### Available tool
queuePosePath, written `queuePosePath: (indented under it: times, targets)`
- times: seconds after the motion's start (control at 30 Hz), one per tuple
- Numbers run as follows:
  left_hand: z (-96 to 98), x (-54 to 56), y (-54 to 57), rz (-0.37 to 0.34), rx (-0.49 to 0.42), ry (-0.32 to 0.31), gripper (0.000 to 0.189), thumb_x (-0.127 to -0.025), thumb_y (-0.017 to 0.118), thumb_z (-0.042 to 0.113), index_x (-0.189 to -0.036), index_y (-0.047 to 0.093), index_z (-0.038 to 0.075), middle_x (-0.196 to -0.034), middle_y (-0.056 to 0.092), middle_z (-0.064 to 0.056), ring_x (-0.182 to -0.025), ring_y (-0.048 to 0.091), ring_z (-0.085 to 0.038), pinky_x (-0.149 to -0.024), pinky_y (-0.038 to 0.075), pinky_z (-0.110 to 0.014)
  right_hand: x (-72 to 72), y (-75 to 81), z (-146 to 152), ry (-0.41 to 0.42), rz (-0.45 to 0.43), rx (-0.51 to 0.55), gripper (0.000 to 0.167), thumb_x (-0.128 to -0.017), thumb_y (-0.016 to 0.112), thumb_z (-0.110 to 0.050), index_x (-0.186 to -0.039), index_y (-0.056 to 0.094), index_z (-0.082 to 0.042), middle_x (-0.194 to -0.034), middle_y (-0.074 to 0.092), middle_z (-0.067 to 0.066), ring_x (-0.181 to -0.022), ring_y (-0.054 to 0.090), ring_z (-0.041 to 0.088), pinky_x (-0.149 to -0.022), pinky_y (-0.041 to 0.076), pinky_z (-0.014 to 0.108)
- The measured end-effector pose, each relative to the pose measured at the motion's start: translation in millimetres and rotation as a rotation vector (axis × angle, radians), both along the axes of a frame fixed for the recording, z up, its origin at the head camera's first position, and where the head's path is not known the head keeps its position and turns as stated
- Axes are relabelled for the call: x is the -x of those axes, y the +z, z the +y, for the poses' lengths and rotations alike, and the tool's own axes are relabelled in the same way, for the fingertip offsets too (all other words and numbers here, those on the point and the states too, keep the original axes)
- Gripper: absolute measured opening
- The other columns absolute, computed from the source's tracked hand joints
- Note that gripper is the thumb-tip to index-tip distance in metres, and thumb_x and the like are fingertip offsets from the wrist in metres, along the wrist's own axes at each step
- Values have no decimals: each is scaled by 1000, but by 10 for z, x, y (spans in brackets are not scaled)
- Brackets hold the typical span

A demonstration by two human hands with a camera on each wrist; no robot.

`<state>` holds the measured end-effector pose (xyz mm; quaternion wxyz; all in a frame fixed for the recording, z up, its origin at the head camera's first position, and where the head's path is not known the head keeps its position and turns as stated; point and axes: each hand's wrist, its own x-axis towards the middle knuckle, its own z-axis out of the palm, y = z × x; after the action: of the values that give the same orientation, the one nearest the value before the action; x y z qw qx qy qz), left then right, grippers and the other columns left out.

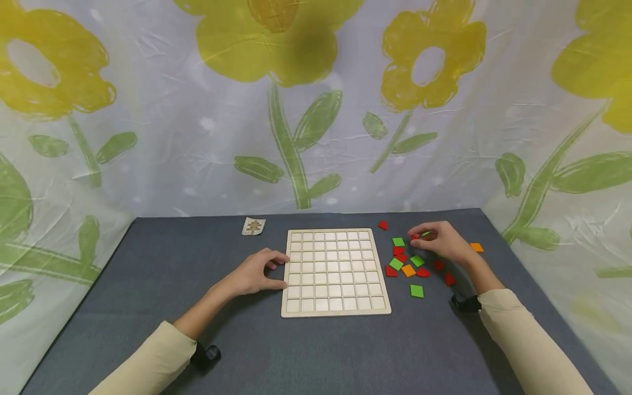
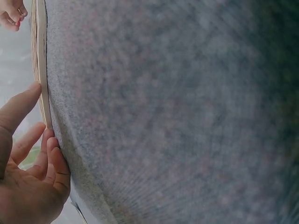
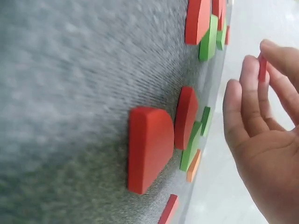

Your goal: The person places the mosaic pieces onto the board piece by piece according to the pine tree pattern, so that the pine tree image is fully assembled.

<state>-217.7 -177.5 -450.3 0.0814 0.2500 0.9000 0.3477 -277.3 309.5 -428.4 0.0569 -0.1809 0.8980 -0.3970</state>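
A pale wooden grid board [image 1: 333,274] lies flat on the table. My left hand [image 1: 254,272] rests at its left edge, thumb and fingertips touching the side; the left wrist view shows these fingers against the board's thin wooden edge. Over the scattered tiles, my right hand [image 1: 443,241] pinches a small red tile [image 3: 262,69] between thumb and fingers, held off the table. Below and beside it lie several red, green and orange tiles, such as a green tile [image 1: 417,291], an orange tile [image 1: 408,270] and a red tile [image 3: 152,149].
A small card with a brown pattern [image 1: 254,226] lies beyond the board's far left corner. One orange tile [image 1: 476,247] sits apart, right of the right hand. The dark grey table [image 1: 316,356] ends at a flowered cloth backdrop [image 1: 197,137] behind and at both sides.
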Motion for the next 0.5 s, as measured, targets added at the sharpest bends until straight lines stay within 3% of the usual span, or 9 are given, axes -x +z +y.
queuePosePath:
  times: [0.2, 0.5]
  targets:
    - [16, 7, -4, 1, 1, 1, 58, -83, 88, 21, -132, 63, 1, -122, 58, -13, -105, 60, -30, -92, 49, -47, -88, -26, 1, -5, -39, 76, 31, -94, 77, -13, -119, 71, 4, -111, 69, 17, -89, 68, 31, -78, 55, 40]
    - [19, -4, 20, 4, 9, -3, 58, -84, 88, 22, -132, 63, 1, -121, 58, -14, -105, 60, -31, -92, 49, -48, -178, -55, -53, -2, -78, 182, 34, -91, 79, -12, -119, 70, 5, -113, 67, 19, -94, 68, 33, -81, 56, 41]
